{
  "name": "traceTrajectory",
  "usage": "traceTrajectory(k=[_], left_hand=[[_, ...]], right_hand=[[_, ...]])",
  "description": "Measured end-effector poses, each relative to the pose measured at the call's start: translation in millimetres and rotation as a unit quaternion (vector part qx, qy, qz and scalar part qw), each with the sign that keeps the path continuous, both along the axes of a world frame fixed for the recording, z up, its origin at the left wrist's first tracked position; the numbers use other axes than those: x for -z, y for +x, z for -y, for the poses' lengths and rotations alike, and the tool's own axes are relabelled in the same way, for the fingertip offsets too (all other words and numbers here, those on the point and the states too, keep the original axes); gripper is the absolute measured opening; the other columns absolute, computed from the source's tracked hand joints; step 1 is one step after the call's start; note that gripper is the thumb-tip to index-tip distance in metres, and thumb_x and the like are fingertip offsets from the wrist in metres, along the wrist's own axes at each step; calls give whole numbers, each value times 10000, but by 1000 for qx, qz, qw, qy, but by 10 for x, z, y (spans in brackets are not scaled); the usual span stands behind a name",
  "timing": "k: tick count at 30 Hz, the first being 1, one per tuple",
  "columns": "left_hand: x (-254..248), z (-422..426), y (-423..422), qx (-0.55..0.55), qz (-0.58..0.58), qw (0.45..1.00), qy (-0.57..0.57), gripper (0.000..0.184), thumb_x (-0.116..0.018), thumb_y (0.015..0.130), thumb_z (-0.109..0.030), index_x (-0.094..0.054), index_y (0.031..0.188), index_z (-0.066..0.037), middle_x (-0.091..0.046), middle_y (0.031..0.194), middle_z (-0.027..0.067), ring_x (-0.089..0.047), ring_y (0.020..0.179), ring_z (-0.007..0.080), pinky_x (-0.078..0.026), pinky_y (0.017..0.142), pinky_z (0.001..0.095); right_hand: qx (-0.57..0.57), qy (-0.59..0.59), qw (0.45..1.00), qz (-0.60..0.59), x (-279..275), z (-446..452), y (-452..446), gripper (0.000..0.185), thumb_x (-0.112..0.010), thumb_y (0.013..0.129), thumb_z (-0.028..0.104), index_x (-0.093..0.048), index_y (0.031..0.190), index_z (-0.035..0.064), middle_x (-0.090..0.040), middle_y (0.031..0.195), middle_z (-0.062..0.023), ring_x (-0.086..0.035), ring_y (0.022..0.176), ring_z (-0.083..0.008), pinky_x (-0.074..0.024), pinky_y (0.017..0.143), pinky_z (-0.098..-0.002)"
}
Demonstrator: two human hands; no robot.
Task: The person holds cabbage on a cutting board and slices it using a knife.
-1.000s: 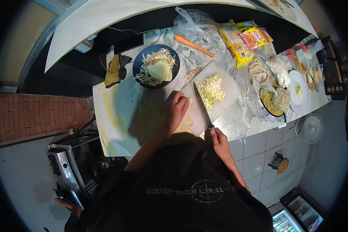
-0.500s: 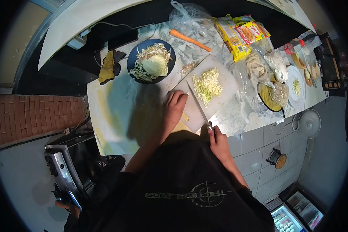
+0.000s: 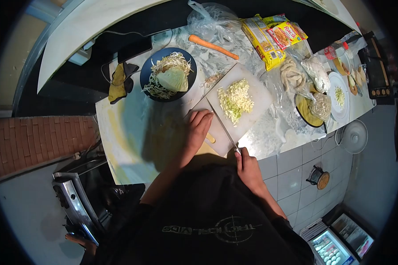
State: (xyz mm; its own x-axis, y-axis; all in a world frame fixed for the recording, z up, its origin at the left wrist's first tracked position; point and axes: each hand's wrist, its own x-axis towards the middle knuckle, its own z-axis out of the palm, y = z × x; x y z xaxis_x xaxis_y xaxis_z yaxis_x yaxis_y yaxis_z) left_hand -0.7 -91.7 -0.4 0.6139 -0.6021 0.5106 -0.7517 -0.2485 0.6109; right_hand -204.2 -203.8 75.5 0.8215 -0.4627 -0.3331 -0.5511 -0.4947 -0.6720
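Observation:
My right hand (image 3: 249,170) grips the handle of a kitchen knife (image 3: 222,125), whose blade points away from me across the white cutting board (image 3: 258,95). On the board's left edge, my left hand (image 3: 200,127) has its fingers curled beside the blade near the tip; whatever they press on is hidden. A pile of finely chopped pale green and white vegetable (image 3: 236,100) lies right of the blade. Near my left hand, a small yellowish piece (image 3: 211,138) rests on the board.
Beyond the board are a dark plate (image 3: 147,78) with bean sprouts and cabbage, a carrot (image 3: 213,47), yellow packets (image 3: 264,42) and plastic bags (image 3: 292,77). At right stands a white plate (image 3: 340,110) with chopped greens. Another person's hand (image 3: 77,240) shows at lower left.
The view has shifted slightly. The knife and my right hand have moved a little left and nearer me, with the blade farther from the chopped pile. My left hand stays curled on the board.

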Motion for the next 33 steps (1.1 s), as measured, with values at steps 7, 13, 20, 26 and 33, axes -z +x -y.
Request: traceTrajectory(k=[7,13,20,26,33], left_hand=[[44,-21,6,10,-28,1000,6,183,-706,862,-2,-689,1043,-23,-671,1092,75,-609,975,282,-509,843,382],[29,-37,-4,5,-48,999,22,167,-693,880,-18,-677,1047,-24,-664,1090,79,-606,989,289,-501,864,393],[0,-48,9,-6,-84,996,2,145,-698,873,-6,-673,1014,-29,-653,1053,89,-603,980,301,-495,845,399],[-41,-33,12,-10,-34,999,-1,179,-713,854,6,-676,1026,-27,-644,1028,85,-597,951,302,-496,815,401],[-1,-24,-9,-11,-21,1000,-3,182,-715,848,9,-687,1022,-34,-642,1017,82,-599,952,293,-496,810,399]], right_hand=[[-30,-64,991,-115,-26,-62,77,247,-468,1062,261,-462,1065,15,-633,679,-296,-639,662,-508,-505,578,-587],[-59,-120,983,-124,73,-61,228,280,-465,1060,307,-454,1064,27,-651,671,-272,-669,640,-469,-541,551,-546],[-65,-131,982,-121,116,30,35,283,-464,1063,301,-451,1046,19,-650,656,-262,-669,613,-456,-553,529,-526],[-2,-69,995,-76,48,30,-72,220,-491,1056,214,-446,1016,2,-593,620,-297,-603,608,-511,-466,526,-587],[-7,-16,1000,-20,-32,-18,-54,235,-498,1053,211,-480,1002,-18,-605,631,-297,-618,603,-503,-482,512,-570]])
